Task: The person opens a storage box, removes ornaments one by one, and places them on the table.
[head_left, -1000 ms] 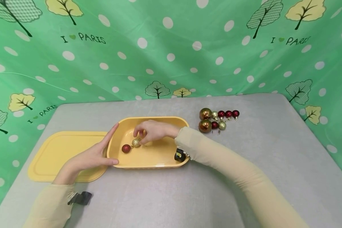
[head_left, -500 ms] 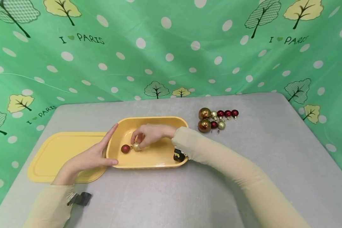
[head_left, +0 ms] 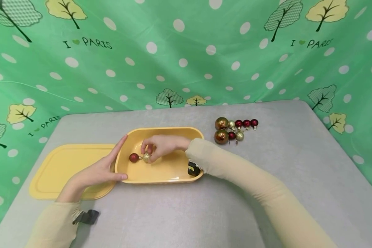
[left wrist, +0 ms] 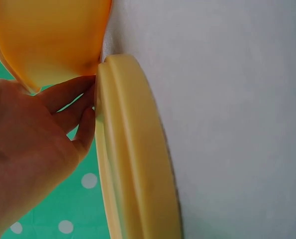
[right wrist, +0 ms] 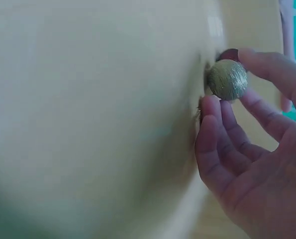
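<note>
In the head view, a deep yellow plastic box [head_left: 164,182] stands uncovered on the table. My left hand [head_left: 96,168] lies along its left end, fingers and thumb spread against the wall; the left wrist view shows those fingers [left wrist: 70,107] nearly straight. Inside the box, my right hand [head_left: 163,147] holds a gold glitter bauble [head_left: 146,157] between thumb and fingers. Just left of it, a red bauble [head_left: 134,157] lies on the box floor, cap toward the gold one. In the right wrist view, something dark red shows behind the fingers, mostly hidden.
A yellow lid [head_left: 59,170] lies flat left of the box, partly under the left hand. Right of the box are two rows of baubles: large copper ones [head_left: 221,136], small gold ones [head_left: 239,135] and dark red ones [head_left: 246,123]. A green patterned curtain [head_left: 186,51] hangs behind the table.
My right hand has closed in on the gold bauble. The red bauble has shifted slightly left and toward the back of the box. My left hand keeps its place.
</note>
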`<action>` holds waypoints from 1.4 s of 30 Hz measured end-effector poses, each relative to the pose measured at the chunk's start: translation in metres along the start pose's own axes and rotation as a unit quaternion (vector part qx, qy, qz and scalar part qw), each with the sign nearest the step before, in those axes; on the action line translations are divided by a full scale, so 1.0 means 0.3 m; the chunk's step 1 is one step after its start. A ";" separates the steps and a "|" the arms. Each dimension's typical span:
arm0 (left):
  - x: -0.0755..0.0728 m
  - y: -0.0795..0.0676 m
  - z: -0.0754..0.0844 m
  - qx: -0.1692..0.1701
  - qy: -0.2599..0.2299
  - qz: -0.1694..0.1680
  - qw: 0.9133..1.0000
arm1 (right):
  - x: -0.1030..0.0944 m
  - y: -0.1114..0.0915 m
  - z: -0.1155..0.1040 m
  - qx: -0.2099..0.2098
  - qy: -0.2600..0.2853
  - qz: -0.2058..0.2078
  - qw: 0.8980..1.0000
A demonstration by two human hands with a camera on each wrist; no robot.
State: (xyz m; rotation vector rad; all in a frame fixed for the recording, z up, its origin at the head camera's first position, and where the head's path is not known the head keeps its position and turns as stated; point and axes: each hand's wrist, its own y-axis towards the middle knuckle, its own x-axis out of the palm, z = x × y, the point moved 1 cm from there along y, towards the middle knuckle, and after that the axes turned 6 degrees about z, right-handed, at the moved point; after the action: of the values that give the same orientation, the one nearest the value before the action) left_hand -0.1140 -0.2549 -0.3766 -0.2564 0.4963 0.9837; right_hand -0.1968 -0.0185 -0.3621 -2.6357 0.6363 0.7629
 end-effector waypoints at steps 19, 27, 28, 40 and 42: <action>0.002 0.006 0.003 -0.008 0.006 0.002 1.000 | -0.012 -0.003 -0.012 -0.027 0.098 0.036 0.994; 0.003 0.002 0.001 -0.011 0.014 0.002 1.000 | -0.048 -0.033 -0.026 -0.042 0.081 0.052 0.994; 0.003 0.002 0.000 -0.012 0.015 0.002 1.000 | -0.056 -0.040 -0.030 -0.044 0.079 0.056 0.994; 0.002 0.002 -0.009 -0.007 0.012 0.001 1.000 | -0.131 -0.146 -0.070 -0.061 0.093 0.090 0.990; 0.001 0.000 -0.010 -0.005 0.011 0.002 1.000 | -0.135 -0.169 -0.071 -0.067 0.091 0.096 0.989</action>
State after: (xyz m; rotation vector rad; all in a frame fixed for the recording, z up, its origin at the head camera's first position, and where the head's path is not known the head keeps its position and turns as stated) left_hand -0.1147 -0.2559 -0.3794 -0.2756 0.5117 0.9875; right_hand -0.1934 0.0290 -0.3129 -2.8193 0.9312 0.6420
